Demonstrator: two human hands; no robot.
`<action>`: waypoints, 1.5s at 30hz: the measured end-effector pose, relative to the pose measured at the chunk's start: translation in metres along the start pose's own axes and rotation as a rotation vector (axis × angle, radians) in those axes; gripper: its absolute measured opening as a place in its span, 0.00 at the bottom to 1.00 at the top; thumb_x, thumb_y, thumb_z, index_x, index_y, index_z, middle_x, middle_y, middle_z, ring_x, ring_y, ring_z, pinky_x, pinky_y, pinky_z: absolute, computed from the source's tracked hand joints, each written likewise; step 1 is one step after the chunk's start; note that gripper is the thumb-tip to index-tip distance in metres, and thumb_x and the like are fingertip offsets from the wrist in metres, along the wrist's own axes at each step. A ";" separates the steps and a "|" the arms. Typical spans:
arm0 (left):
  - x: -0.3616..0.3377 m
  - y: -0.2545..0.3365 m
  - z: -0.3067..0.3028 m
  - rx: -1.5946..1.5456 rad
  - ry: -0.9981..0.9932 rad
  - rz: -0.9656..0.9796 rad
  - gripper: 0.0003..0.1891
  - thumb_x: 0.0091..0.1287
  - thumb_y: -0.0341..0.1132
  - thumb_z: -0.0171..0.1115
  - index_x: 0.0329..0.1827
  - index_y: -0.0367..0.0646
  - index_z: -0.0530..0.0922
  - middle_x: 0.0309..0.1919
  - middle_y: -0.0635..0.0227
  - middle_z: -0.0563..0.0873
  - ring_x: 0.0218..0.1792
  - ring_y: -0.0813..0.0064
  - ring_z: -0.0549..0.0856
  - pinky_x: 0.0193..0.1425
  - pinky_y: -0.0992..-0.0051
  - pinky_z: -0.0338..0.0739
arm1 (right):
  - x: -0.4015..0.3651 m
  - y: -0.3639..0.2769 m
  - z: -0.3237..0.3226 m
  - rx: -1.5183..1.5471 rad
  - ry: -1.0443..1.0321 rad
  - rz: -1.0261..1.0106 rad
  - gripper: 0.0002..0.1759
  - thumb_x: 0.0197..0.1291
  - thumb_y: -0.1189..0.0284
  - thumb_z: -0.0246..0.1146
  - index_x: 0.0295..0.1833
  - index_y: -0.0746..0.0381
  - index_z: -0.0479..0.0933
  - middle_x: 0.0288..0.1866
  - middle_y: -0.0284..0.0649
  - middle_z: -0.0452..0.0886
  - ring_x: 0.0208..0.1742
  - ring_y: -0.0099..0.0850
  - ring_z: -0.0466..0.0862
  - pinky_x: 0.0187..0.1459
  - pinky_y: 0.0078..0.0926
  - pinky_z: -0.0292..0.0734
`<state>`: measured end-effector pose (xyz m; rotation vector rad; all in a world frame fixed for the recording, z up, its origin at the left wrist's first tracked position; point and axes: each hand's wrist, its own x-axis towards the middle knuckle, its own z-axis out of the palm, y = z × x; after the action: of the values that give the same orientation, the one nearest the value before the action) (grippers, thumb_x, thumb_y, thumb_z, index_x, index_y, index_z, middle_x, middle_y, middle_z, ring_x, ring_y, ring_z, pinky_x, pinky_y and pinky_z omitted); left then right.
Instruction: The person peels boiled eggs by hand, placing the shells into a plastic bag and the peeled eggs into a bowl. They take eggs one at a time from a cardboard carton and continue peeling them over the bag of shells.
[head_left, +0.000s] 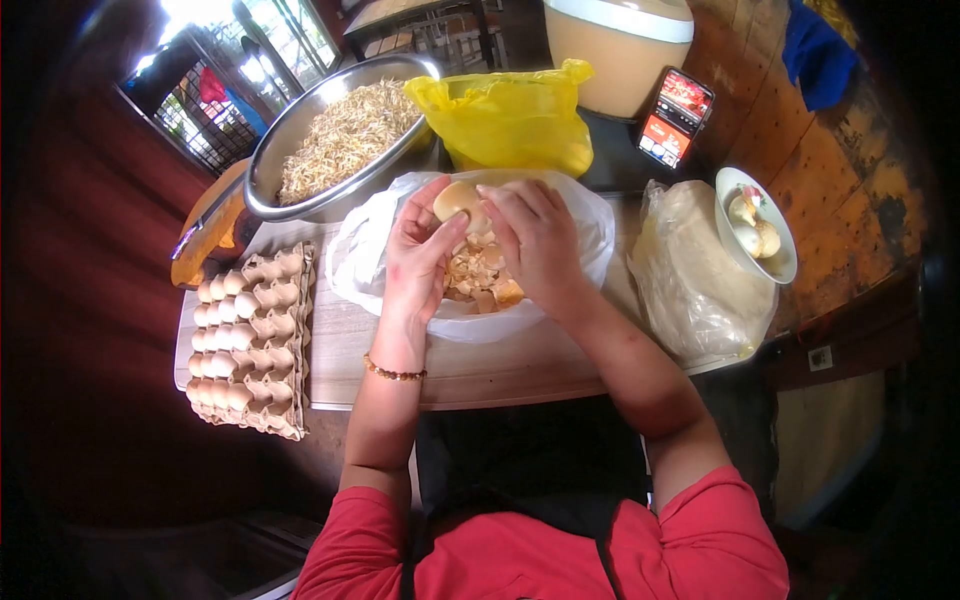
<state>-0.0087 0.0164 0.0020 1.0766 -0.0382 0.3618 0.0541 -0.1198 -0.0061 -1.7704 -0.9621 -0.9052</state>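
My left hand [422, 232] holds a pale brown egg [459, 202] between thumb and fingers, above a white plastic bag [352, 258]. The fingers of my right hand [535, 235] are bent against the right side of this egg. Whether a piece of shell is between those fingertips is hidden. Below both hands, broken brown eggshells [484, 272] lie heaped in the open bag. A cardboard egg tray [285, 325] stands at the left, with several whole eggs in its left part and bare cups on its right.
Behind the bag are a metal bowl [262, 200] of bean sprouts and a yellow plastic bag [505, 125]. At the right, a white bowl [728, 190] with peeled eggs rests on a filled clear bag [690, 270]. A lit phone [676, 117] leans against a tan container [615, 60].
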 end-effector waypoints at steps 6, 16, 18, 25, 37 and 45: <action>0.000 0.000 0.001 0.004 0.007 -0.009 0.24 0.65 0.19 0.59 0.64 0.33 0.66 0.54 0.60 0.80 0.52 0.76 0.81 0.57 0.78 0.78 | 0.002 0.000 -0.005 0.001 -0.008 0.002 0.10 0.59 0.69 0.63 0.43 0.62 0.81 0.36 0.38 0.80 0.40 0.39 0.80 0.44 0.36 0.73; -0.001 -0.001 0.000 0.026 0.009 -0.005 0.24 0.64 0.18 0.59 0.64 0.32 0.66 0.53 0.61 0.80 0.52 0.76 0.82 0.56 0.79 0.79 | 0.000 -0.002 -0.003 0.071 -0.029 0.063 0.09 0.61 0.69 0.62 0.43 0.62 0.81 0.35 0.39 0.80 0.40 0.40 0.81 0.44 0.37 0.73; -0.001 -0.001 0.001 0.029 0.011 -0.007 0.24 0.64 0.18 0.59 0.64 0.32 0.66 0.53 0.61 0.80 0.52 0.76 0.82 0.56 0.79 0.79 | 0.000 -0.003 -0.003 0.059 -0.028 0.062 0.08 0.61 0.70 0.62 0.42 0.62 0.81 0.35 0.39 0.80 0.40 0.41 0.80 0.44 0.37 0.73; 0.001 -0.001 -0.005 0.042 -0.028 -0.016 0.23 0.68 0.23 0.58 0.66 0.34 0.66 0.57 0.60 0.79 0.55 0.74 0.82 0.58 0.76 0.81 | 0.003 -0.004 -0.006 0.113 0.021 0.100 0.06 0.61 0.72 0.61 0.40 0.62 0.79 0.34 0.42 0.78 0.38 0.43 0.79 0.43 0.39 0.73; 0.004 0.008 -0.016 -0.281 -0.174 -0.093 0.25 0.72 0.30 0.52 0.71 0.35 0.60 0.59 0.52 0.77 0.57 0.65 0.81 0.61 0.70 0.78 | 0.001 0.013 -0.005 0.029 -0.042 0.107 0.04 0.59 0.73 0.62 0.38 0.63 0.76 0.35 0.43 0.77 0.40 0.44 0.77 0.44 0.40 0.71; 0.007 0.007 -0.018 -0.266 -0.087 -0.046 0.25 0.74 0.32 0.51 0.71 0.35 0.59 0.60 0.49 0.77 0.57 0.64 0.81 0.59 0.70 0.80 | 0.008 -0.005 -0.010 0.130 -0.002 -0.024 0.07 0.58 0.68 0.64 0.38 0.60 0.77 0.37 0.39 0.77 0.44 0.40 0.78 0.45 0.39 0.70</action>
<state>-0.0074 0.0372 0.0008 0.8279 -0.1352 0.2596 0.0518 -0.1258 0.0061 -1.6532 -1.0220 -0.8367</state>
